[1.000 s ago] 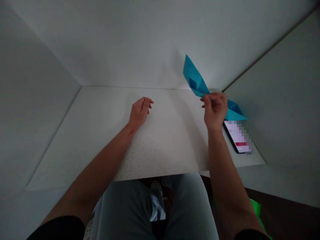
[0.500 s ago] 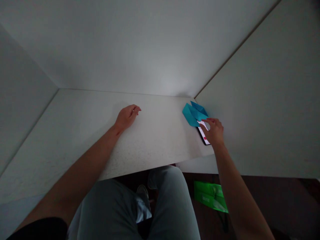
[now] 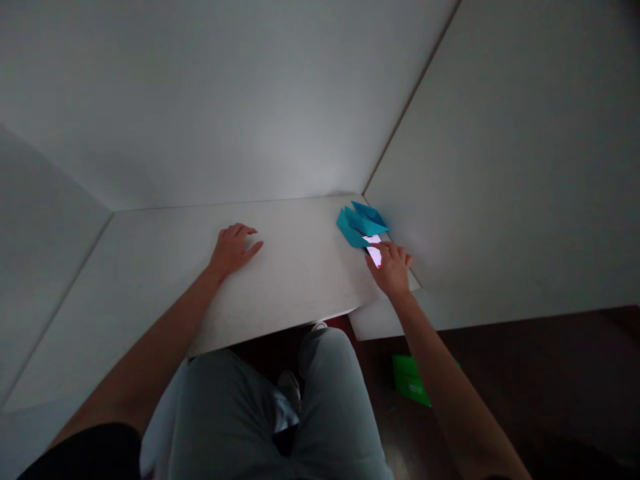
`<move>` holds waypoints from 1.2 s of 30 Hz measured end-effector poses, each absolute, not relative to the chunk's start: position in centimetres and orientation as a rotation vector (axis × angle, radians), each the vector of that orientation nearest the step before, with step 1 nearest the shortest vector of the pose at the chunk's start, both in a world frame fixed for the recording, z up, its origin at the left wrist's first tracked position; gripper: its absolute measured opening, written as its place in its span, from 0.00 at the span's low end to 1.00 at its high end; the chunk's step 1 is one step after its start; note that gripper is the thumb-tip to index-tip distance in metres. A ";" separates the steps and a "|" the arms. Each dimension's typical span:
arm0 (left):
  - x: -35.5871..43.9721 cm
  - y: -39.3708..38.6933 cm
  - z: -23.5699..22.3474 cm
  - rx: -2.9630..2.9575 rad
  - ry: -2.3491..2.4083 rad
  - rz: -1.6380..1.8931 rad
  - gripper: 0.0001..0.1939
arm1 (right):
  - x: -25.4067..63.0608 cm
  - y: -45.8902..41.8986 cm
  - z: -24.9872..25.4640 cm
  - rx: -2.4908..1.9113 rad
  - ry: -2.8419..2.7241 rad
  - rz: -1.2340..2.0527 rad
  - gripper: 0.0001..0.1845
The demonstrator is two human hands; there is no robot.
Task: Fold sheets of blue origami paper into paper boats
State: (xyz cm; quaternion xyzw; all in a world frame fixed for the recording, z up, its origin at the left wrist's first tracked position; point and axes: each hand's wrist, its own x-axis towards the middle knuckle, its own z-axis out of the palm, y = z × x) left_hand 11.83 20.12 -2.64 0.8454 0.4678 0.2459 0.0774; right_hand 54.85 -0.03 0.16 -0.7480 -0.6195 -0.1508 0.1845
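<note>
On the white tabletop, my left hand rests with thumb and fingers apart, holding nothing. My right hand is over a phone with a lit screen, near the table's right end. Its thumb and fingers are spread on and around the phone, and part of the phone is hidden under the hand; whether the fingertips press the screen I cannot tell. Just beyond the fingertips sit folded blue paper shapes that look like paper boats, close together, covering the phone's far end.
The white table meets a wall at the back and a panel on the right. Below, a green bag lies on the dark floor, partly behind my right forearm. My knees are under the table's front edge.
My left hand has opened from loosely curled fingers to spread ones. My right hand has moved lower over the phone. The view has shifted, so the table's contents appear further left.
</note>
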 end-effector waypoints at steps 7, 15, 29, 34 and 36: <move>10.1 17.7 -2.9 2.475 1.572 0.610 0.31 | 52.9 6.8 1.5 -2.321 -1.849 -0.279 0.13; 8.4 12.5 -2.9 2.414 1.598 0.573 0.33 | 44.1 5.7 1.1 -1.781 -2.153 -0.029 0.13; 8.5 7.9 -2.9 2.053 1.302 0.948 0.23 | 34.8 5.9 -4.1 -1.368 -1.988 0.372 0.16; 8.4 7.6 -3.0 2.075 1.268 0.951 0.20 | 35.1 6.0 -4.3 -1.423 -1.799 0.403 0.13; 8.4 7.4 -3.0 2.057 1.280 0.971 0.19 | 35.2 6.2 -4.4 -1.452 -1.759 0.379 0.13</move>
